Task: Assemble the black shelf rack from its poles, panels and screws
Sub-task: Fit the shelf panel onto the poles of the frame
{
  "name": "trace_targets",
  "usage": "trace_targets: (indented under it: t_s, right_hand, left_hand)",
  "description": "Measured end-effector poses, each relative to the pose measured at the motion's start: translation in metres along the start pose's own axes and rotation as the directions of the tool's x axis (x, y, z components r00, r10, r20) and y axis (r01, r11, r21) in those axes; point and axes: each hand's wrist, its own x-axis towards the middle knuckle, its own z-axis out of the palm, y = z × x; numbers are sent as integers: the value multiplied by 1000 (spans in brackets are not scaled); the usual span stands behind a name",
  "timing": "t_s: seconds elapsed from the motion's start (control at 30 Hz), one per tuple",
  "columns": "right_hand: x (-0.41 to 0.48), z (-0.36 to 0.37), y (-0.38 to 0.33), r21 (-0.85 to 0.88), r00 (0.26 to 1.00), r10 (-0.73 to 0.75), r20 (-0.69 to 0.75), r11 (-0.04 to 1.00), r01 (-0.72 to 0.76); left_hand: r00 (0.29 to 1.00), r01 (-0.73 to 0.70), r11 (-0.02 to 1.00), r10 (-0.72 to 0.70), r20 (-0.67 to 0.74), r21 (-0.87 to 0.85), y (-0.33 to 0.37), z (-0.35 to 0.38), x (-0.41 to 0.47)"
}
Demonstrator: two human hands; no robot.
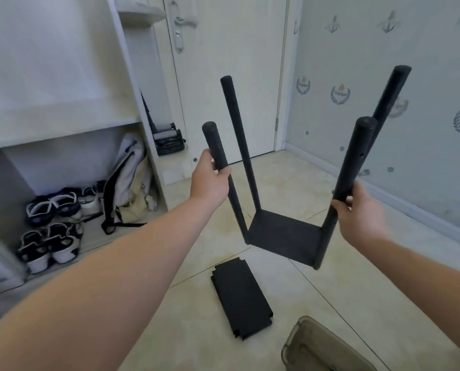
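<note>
Rack point(326, 236) had four poles point(237, 124) and one fitted panel point(285, 238), hung above the loose panel point(241, 295); left hand point(210, 180) and right hand point(357, 210) each clamped one near pole, fitted panel below both grips.

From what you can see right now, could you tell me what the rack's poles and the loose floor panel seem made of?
Poles: probably metal tube with a matte black coating; round, with small drilled holes. Plastic cannot be ruled out.
Loose panel: matte black, flat with notched corners; coated sheet metal or painted board, unclear which.
</note>
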Motion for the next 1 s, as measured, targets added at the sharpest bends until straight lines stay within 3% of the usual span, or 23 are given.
trace_targets:
  t_s: [0.2, 0.53, 0.77, 1.0]
  right_hand:
    - [-56, 37, -75, 105, 991, -72, 109, 993, 60]
    - [-184, 132, -145, 211, 941, -123, 316, 976, 57]
    - [-238, 190, -138, 181, 895, -98, 435, 983, 20]
    - [-228, 232, -118, 230, 910, -55, 410, 972, -45]
  left_hand:
    - [993, -10, 995, 21, -114, 97, 22, -123, -58]
    - [949, 186, 952, -110, -295, 244, -23, -281, -181]
    - [891, 321, 906, -190, -412, 277, -78, -313, -225]
    - [853, 365, 890, -202, -481, 274, -128, -295, -227]
